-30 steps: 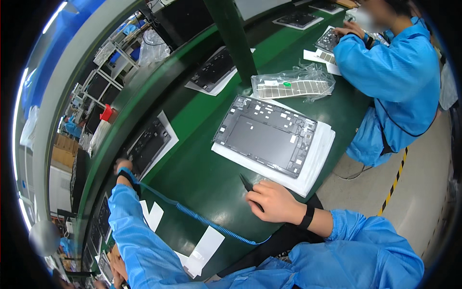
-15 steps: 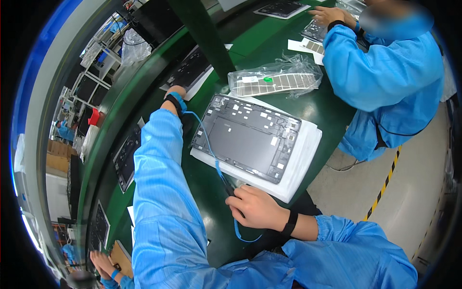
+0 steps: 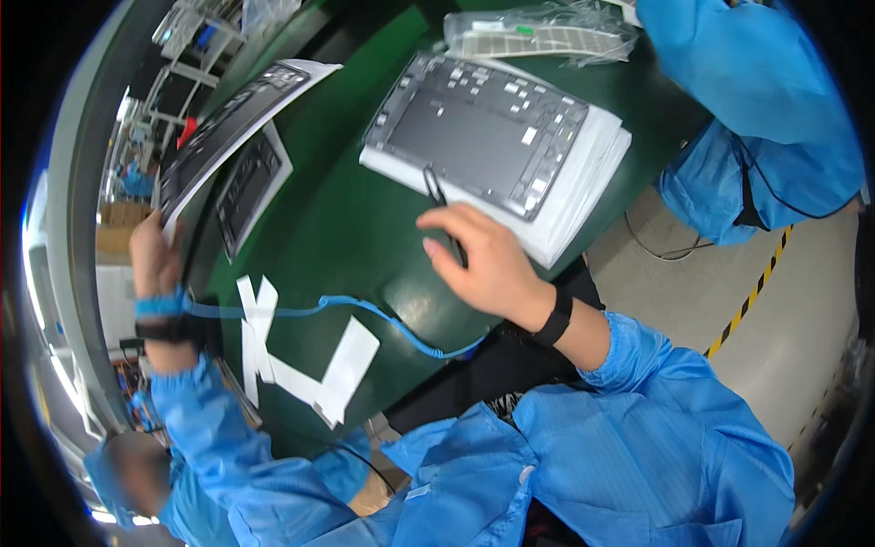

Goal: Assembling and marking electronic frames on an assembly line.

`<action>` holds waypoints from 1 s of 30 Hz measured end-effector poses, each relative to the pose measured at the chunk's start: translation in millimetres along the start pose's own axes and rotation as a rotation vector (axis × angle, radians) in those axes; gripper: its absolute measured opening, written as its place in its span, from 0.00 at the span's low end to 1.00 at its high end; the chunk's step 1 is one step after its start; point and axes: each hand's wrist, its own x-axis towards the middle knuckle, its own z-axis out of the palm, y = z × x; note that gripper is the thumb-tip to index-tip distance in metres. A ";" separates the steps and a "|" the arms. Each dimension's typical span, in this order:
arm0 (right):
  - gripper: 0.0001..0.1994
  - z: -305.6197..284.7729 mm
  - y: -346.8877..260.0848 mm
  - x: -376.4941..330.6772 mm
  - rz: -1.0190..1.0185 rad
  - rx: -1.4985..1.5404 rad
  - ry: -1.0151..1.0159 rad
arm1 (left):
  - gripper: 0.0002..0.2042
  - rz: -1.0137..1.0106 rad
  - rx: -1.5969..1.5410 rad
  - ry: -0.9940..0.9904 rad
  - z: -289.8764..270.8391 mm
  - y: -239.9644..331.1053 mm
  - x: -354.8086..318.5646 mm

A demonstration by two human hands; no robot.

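Note:
At the far left my left hand (image 3: 157,255) grips the near end of a dark tablet housing on a white sheet (image 3: 228,118), which is lifted and tilted. A blue coiled cord (image 3: 401,333) runs from the band on that wrist. My right hand (image 3: 488,260) is closed around slim black tweezers (image 3: 435,187), their tips over the near edge of another tablet housing (image 3: 465,137). That dark housing, dotted with small white patches, lies on a stack of white sheets (image 3: 597,173).
Another dark panel on a white sheet (image 3: 283,150) lies below the raised one. White paper strips (image 3: 351,360) are scattered on the green table (image 3: 337,219). A bagged sheet of grey pads (image 3: 547,41) is at the back. Co-workers in blue sit at right (image 3: 756,100) and lower left (image 3: 205,497).
My left hand has swung nearer and left, lifting a housing with its sheet. My view has shifted, so the stacked housing appears higher. The right hand still holds the tweezers.

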 end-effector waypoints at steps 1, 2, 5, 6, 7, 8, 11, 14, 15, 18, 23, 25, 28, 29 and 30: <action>0.13 4.4 5.5 3.1 0.045 0.133 -0.009 | 0.10 -0.036 -0.004 0.153 8.3 19.8 -73.7; 0.16 10.9 4.2 1.0 0.087 0.255 -0.013 | 0.10 -0.052 -0.029 0.155 -19.6 15.6 -119.0; 0.29 19.3 -31.7 16.9 0.435 0.837 -0.149 | 0.14 -0.118 -0.161 0.190 -22.3 -15.6 -255.1; 0.30 27.8 -38.3 22.3 0.475 0.892 -0.132 | 0.17 -0.006 -0.270 0.197 24.1 -21.4 -292.4; 0.29 31.8 -37.8 24.8 0.458 0.938 -0.122 | 0.18 -0.138 -0.349 0.232 1.8 -56.0 -311.5; 0.29 38.7 -36.1 25.3 0.443 0.978 -0.113 | 0.17 -0.117 -0.421 0.206 12.1 -77.8 -331.9; 0.19 33.7 -17.0 17.7 0.213 0.523 -0.041 | 0.19 -0.121 -0.403 0.212 49.0 -129.4 -361.4; 0.15 21.7 4.4 2.3 0.235 0.043 -0.167 | 0.21 -0.206 -0.281 0.280 72.8 -152.9 -365.6; 0.12 22.6 -1.1 -1.1 0.250 -0.049 -0.186 | 0.21 -0.183 -0.012 0.260 72.1 -153.8 -365.0; 0.12 31.2 -0.5 -10.2 -0.148 -0.353 -0.150 | 0.21 0.007 0.590 0.264 70.2 -167.7 -364.4; 0.13 25.1 -10.8 -8.6 -0.104 -0.338 -0.160 | 0.24 0.180 0.947 0.239 76.5 -152.8 -378.4; 0.19 19.3 -19.4 -11.1 -0.122 -0.238 -0.184 | 0.25 0.177 0.868 0.315 68.5 -162.3 -397.7; 0.21 23.0 -36.3 -21.0 0.106 0.408 -0.333 | 0.26 0.188 0.922 0.326 57.7 -196.9 -438.4; 0.22 24.9 -44.8 -24.3 0.104 0.457 -0.340 | 0.26 0.225 0.941 0.305 60.8 -201.2 -442.0; 0.22 29.3 -52.1 -29.7 0.106 0.518 -0.342 | 0.25 0.264 0.972 0.280 57.8 -202.8 -442.5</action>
